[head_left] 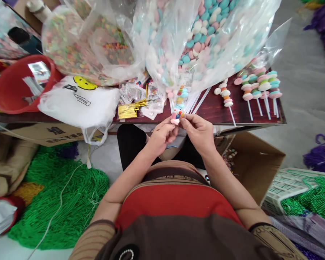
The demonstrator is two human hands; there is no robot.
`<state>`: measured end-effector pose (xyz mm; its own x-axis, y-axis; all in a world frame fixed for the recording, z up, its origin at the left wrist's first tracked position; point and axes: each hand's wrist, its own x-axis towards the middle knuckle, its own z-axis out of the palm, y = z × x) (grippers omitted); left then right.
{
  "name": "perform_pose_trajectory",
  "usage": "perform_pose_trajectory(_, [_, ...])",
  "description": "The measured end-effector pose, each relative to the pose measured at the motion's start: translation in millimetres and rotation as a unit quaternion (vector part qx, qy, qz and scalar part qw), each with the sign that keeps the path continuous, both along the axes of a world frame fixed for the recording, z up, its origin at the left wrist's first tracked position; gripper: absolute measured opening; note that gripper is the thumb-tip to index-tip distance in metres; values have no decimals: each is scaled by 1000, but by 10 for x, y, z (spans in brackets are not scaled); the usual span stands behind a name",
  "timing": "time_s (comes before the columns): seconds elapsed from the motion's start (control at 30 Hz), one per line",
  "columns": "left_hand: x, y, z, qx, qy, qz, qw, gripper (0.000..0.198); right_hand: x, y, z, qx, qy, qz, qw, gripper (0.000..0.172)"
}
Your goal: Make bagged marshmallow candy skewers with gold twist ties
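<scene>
Head view: you're seated at the edge of the dark table (219,112), both hands up in front of you and meeting over one piece.
Left hand: your left hand (162,135) is pinched narrow on the lower end of the candy skewer (177,112), fingers curled around it.
Right hand: your right hand (197,131) closes on the same skewer from the other side, thumb and forefinger tight at the pink candy.
Skewer in hand: it sits just off the table's near edge, between your two hands, colourful pieces stacked up its stick.
Done so far: a row of finished skewers (260,88) lies on the table to your right, sticks pointing toward you; I'd judge a good batch is behind you.
Left to do: the clear bags of loose candy (206,36) are full and bare white sticks (196,103) wait just beyond your fingers, so plenty remains.
Also there: gold twist ties (131,108) and small wrappers beside the smiley bag (81,101).
</scene>
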<state>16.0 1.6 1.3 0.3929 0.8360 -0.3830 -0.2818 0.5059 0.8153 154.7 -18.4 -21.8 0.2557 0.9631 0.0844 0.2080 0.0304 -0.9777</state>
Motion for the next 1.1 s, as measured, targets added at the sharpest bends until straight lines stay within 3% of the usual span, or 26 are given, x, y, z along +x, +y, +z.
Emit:
perform_pose_trajectory(0.23, [-8, -1, -40, -11, -26, -13, 1000, 17, -35, -23, 35, 41, -70, -30, 996, 15])
perform_pose_trajectory(0.47, [58, -32, -166, -30, -62, 64, 996, 30, -16, -35, -16, 136, -243, -30, 960, 16])
perform_pose_trajectory(0.7, [110, -2, -310, -29, -53, 109, 992, 47, -40, -29, -195, 166, -273, -5, 948, 16])
perform_pose_trajectory(0.8, [133, 22, -304, -3, -25, 108, 994, 41, -38, -32, -269, 135, -211, -18, 968, 15])
perform_pose_trajectory(0.9, [123, 28, -262, 37, -1, 109, 993, 32, 19, -11, -279, 57, -19, -13, 998, 8])
perform_pose_trajectory(1.0, [105, 15, -222, 69, 24, 97, 993, 30, 85, 58, -224, 20, 152, 28, 988, 27])
perform_pose_trajectory(1.1, [92, 2, -197, 82, 47, 75, 993, 28, 73, 127, -158, 4, 190, 52, 980, 41])
